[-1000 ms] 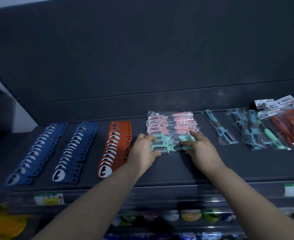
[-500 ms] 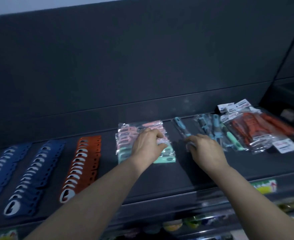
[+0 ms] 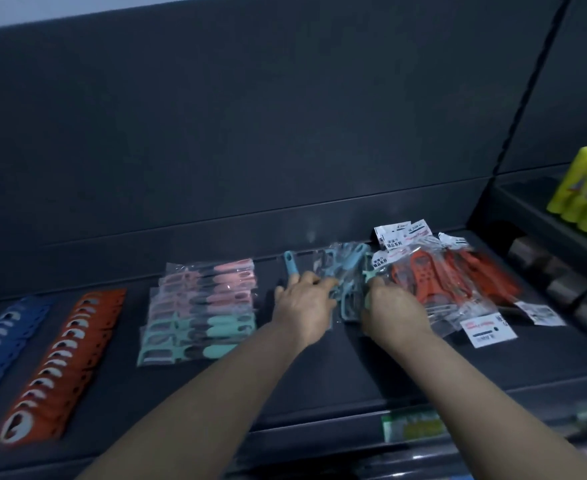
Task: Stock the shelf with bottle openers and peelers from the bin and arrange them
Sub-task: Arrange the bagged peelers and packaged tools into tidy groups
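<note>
Right hand (image 3: 392,310) grips peeler packs (image 3: 349,268) beside cards (image 3: 394,242) reading 精品系列.

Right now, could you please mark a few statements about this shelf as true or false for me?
1. The left hand and the right hand are both at the blue peeler packs. True.
2. Neither hand touches the pink and teal peelers. True.
3. The orange bottle openers lie to the right of the pink and teal peelers. False: they lie to their left.
4. The yellow packs sit on the same shelf as the peelers. False: they stand on a higher shelf in the next bay, to the right.
5. In the pink and teal peelers, the pink ones lie nearest the front edge. False: the teal ones do.
</note>
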`<move>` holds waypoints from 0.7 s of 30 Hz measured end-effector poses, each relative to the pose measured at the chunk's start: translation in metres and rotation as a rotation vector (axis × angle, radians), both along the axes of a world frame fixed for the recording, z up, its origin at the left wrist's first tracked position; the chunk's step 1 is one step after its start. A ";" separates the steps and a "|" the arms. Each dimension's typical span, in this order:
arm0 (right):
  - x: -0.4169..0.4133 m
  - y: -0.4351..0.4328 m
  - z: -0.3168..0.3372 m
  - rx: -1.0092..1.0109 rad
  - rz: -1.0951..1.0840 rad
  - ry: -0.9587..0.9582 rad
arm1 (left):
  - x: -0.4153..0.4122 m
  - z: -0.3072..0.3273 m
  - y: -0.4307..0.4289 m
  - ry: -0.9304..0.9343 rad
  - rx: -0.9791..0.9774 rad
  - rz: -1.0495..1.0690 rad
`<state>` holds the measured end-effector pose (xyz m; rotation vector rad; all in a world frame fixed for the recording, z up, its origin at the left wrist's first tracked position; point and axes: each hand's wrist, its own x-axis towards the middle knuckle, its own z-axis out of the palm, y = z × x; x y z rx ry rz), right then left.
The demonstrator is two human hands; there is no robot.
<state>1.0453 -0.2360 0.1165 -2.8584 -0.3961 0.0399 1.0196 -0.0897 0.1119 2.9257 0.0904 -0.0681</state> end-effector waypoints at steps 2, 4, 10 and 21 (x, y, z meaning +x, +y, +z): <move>0.003 0.002 0.000 0.020 0.008 0.050 | -0.001 -0.004 0.005 0.015 -0.038 0.050; 0.005 0.003 0.006 0.057 -0.017 0.125 | -0.002 -0.007 0.006 0.019 -0.081 0.068; 0.015 0.001 0.026 0.399 -0.163 0.171 | 0.002 -0.011 0.005 0.023 -0.169 0.129; 0.003 -0.002 0.021 0.078 0.484 -0.490 | -0.004 0.044 0.027 -0.269 -1.351 0.640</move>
